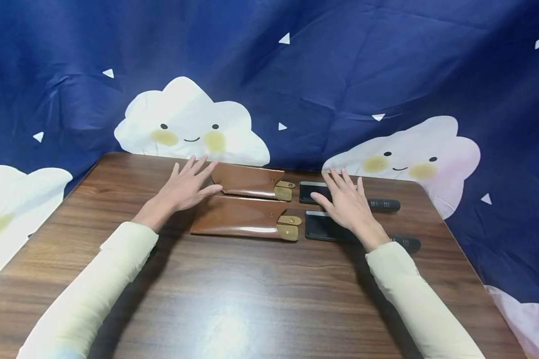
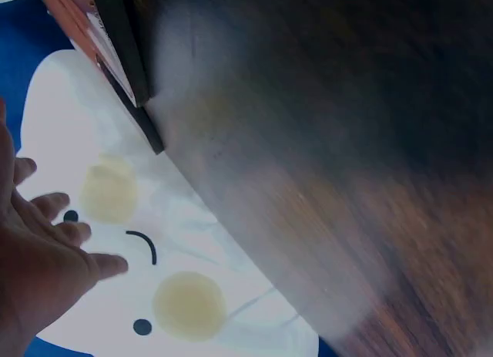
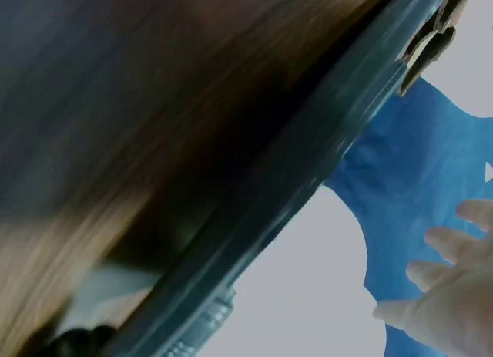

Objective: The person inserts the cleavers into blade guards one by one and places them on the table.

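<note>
Fingers [image 1: 336, 178] of the right hand [image 1: 348, 207] and left hand [image 1: 179, 190] are spread apart; whether they touch anything cannot be told. Behind the table [image 1: 251, 294], a blue curtain [image 1: 305, 70] fills the upper frame. The right hand and wrist partly hide the upper cleaver [image 1: 309, 193] and lower cleaver [image 1: 328, 229], right of centre, handles pointing right. Left of these, at mid-frame, the upper sheath [image 1: 251, 180] and lower sheath [image 1: 238, 217] lie lengthwise left to right, straps pointing right.
</note>
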Available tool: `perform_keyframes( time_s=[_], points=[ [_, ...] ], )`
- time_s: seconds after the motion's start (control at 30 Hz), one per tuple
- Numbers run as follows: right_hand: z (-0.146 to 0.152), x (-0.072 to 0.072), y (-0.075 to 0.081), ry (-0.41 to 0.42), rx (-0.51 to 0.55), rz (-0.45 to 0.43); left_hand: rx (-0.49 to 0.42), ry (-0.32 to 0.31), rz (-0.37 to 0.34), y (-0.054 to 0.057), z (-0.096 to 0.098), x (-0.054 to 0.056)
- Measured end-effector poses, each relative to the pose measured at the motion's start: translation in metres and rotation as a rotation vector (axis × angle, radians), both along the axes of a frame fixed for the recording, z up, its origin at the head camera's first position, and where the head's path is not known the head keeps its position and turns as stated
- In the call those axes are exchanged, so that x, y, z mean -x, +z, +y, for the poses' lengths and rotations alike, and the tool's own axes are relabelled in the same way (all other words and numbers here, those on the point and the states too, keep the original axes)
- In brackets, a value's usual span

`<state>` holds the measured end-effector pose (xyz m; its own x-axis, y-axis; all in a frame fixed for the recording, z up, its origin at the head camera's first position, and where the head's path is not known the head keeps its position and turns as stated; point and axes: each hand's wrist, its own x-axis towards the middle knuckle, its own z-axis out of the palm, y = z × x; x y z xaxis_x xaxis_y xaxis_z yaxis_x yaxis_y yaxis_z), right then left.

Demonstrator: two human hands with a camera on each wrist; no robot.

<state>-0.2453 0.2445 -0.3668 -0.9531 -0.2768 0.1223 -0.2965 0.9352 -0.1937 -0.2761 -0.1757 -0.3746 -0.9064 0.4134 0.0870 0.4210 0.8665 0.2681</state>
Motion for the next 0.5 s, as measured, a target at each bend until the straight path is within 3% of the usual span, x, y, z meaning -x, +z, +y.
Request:
perform_keyframes(
  time_s=[0.27, 0.5],
  points=[
    [0.019, -0.007, -0.001, 0.015, 0.005, -0.026, 0.032, -0.107, -0.019, -0.006, -0.006, -0.003],
    [0.039, -0.013, 0.000, 0.030, 0.007, -0.044, -0.029, -0.200, 0.074, -0.008, -0.010, -0.004]
  ],
)
